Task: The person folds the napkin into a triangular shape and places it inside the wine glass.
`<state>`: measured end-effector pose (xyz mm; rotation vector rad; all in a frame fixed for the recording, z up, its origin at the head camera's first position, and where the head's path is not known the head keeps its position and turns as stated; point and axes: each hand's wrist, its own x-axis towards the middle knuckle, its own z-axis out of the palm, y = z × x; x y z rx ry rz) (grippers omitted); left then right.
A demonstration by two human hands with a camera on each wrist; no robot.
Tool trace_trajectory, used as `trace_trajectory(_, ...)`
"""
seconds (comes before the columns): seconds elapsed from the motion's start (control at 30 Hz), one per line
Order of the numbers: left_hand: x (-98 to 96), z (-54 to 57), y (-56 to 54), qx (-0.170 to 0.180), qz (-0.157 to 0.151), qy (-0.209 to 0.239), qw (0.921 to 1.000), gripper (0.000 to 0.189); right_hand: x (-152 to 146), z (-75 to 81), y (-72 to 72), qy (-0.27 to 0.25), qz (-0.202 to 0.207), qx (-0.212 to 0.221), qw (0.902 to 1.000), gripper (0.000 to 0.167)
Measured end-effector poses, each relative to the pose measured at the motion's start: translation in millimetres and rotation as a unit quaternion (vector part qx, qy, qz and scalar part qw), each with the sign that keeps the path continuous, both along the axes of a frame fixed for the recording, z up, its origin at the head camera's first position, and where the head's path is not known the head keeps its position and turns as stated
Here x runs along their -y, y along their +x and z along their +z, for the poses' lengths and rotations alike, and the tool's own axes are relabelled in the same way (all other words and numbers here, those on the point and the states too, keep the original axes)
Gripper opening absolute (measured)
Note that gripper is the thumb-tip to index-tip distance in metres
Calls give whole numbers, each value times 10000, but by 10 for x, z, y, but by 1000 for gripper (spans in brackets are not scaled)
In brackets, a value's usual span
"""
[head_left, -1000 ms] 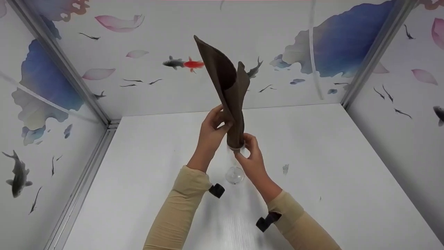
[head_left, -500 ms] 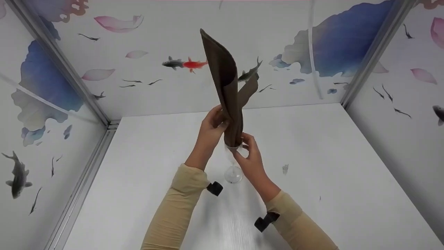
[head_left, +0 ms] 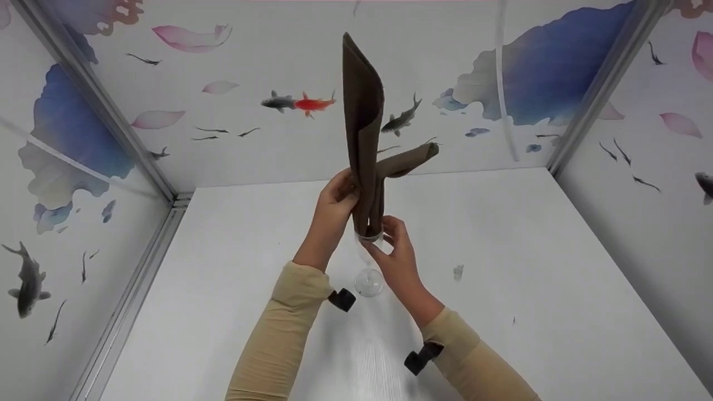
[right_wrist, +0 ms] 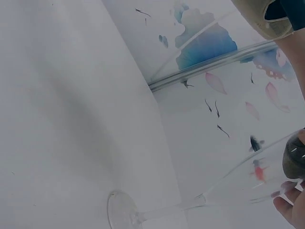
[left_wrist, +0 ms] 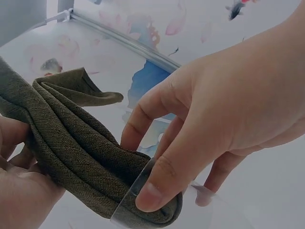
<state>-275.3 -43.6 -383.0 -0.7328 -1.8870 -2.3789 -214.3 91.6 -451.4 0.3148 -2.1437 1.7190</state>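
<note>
A dark brown cloth napkin [head_left: 365, 156], rolled and folded long, stands upright with its lower end in the mouth of a clear stemmed glass [right_wrist: 228, 188]. One tall pointed part rises up; a shorter flap [head_left: 409, 160] leans out to the right. My left hand [head_left: 333, 209] grips the napkin from the left, just above the rim. My right hand [head_left: 400, 250] holds the glass near its rim, and in the left wrist view the thumb [left_wrist: 157, 188] presses on the glass over the napkin's bottom end. The round foot [head_left: 369, 283] shows below my hands.
A white table top [head_left: 501, 250] lies under the hands. White walls [head_left: 234, 156] printed with fish, petals and blue leaves enclose it at the back and sides, with metal rails [head_left: 117, 111] at the corners. A black wrist camera [head_left: 342, 299] sits by each sleeve.
The napkin's tall part has swung from leaning left to nearly upright. Its shorter flap has dropped outward to the right. Both hands and the glass have shifted slightly left.
</note>
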Motion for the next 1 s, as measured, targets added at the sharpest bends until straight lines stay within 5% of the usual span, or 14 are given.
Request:
trace_trajectory(0.17,9,-22,-7,185,-97,80,9997,34,11,66,59,-148,133,3,9998,65)
trace_trajectory(0.37,2,-21,3,78,72,-135,9999,28,-5,-154,-96,-172,150,18,9997,71)
trace_trajectory(1.0,3,-130,34,142,324,-485,9982,26,-18,-255,-142,313,-131,-327,9989,61)
